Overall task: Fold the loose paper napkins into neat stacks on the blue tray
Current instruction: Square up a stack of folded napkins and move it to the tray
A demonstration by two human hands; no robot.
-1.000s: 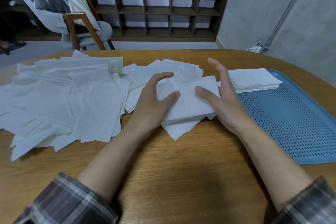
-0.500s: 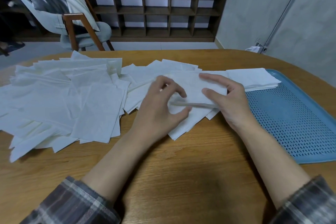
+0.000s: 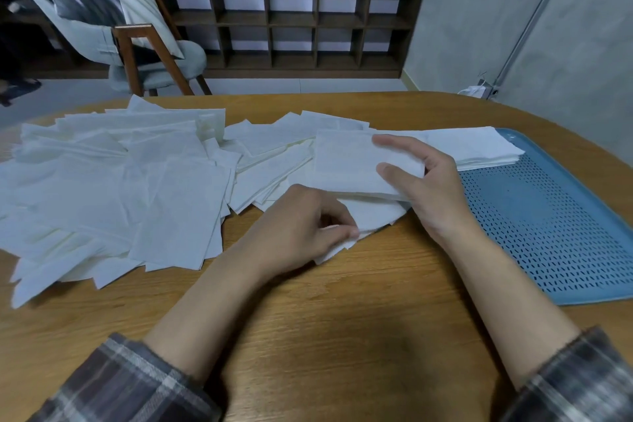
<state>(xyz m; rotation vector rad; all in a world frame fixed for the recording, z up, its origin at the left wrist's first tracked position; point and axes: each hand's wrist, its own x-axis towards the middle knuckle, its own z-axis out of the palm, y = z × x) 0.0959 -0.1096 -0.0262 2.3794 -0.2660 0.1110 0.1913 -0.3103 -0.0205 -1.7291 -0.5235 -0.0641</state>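
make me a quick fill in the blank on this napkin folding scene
1. The folded stack sits at the far end of the ____ tray.
2. The loose napkins lie spread to the person's ____.
3. The right hand holds a folded napkin, while the left hand pinches a lower napkin lying on the wooden ____.
Missing words: blue; left; table

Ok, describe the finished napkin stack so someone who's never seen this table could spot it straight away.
Find the blue perforated tray on the right side of the wooden table. At its far corner, just beyond the right hand, sits the stack of folded napkins. Unlike the loose napkins strewn across the wood to the left, it is a squared-up, layered pile.
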